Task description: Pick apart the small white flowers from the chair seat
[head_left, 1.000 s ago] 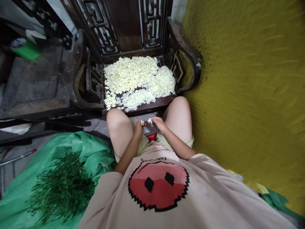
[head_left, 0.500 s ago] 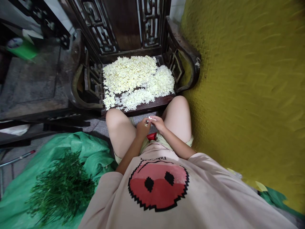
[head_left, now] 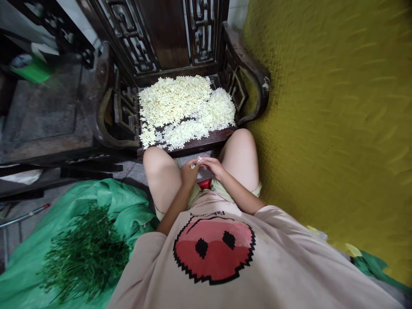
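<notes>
Both hands joined, left hand (head_left: 189, 171), right hand (head_left: 214, 166), one flower (head_left: 197, 162)

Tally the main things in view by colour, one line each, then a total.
White: 1 spread of blossoms on the chair seat
Green: 1 tarp, 1 heap of stems
Dark brown: 1 carved chair
Red: 1 small object beneath the hands
Total: 5

Before you stands a dark carved wooden armchair (head_left: 244, 64) against a textured yellow wall (head_left: 337, 120), with grey stone floor (head_left: 41, 111) and a green tarp (head_left: 116, 201) to your left.
</notes>
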`<state>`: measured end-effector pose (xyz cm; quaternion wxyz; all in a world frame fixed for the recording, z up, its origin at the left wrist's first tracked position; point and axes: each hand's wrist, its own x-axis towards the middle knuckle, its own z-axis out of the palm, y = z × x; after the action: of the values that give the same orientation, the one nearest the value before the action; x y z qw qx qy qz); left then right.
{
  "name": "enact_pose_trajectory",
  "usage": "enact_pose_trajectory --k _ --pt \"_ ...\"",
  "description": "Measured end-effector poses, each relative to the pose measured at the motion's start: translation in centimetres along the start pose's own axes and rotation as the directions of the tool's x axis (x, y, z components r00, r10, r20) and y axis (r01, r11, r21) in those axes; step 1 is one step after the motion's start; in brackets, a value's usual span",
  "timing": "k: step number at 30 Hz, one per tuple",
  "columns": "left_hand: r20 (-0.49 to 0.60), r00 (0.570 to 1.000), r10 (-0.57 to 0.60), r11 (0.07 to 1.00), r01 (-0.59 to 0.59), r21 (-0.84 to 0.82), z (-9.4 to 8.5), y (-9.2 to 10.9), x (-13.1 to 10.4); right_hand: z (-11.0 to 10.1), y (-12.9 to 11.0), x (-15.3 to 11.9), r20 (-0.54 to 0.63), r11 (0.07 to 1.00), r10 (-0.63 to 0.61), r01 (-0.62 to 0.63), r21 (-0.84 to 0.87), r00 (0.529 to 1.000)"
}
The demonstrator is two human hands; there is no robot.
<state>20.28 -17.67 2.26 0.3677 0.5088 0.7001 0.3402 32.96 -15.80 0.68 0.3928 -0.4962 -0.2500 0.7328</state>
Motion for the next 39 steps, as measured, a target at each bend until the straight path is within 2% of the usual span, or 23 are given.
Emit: enact_pose_trajectory --k 8,14,18,25,32,35,39 --pt "0.018 1.0 0.01 0.991 -0.008 -0.134 0.3 -0.3 0.1 0.0 0.2 0.3 -0.071 0.998 -0.061 0.059 -0.033 0.996" --pt "0.108 0.991 -0.074 0.913 0.111 -0.394 0.8 -1.0 0.7 -0.3 0.2 0.4 -0.094 0.993 -0.08 0.071 -0.094 0.992" --pt "0.158 0.98 -0.123 0.848 0.187 -0.495 0.9 -1.3 0.9 -0.2 0.2 0.3 -0.098 0.993 -0.076 0.066 -0.099 0.992" --pt "0.208 0.961 -0.181 0.803 0.266 -0.534 0.8 -0.9 0.7 -0.3 0.2 0.3 -0.1 0.992 -0.067 0.056 -0.109 0.993" --pt "0.199 0.966 -0.168 0.8 0.251 -0.544 0.8 -1.0 0.7 -0.3 0.2 0.2 -0.11 0.996 -0.045 0.036 -0.088 0.993" --pt "0.2 0.964 -0.173 0.795 0.256 -0.55 0.9 -1.0 0.8 -0.1 0.1 0.1 -0.126 0.989 -0.102 0.088 -0.115 0.987" --pt "0.268 0.939 -0.217 0.758 0.335 -0.56 1.1 -0.9 0.6 0.1 -0.1 -0.1 -0.157 0.978 -0.177 0.155 -0.142 0.972"
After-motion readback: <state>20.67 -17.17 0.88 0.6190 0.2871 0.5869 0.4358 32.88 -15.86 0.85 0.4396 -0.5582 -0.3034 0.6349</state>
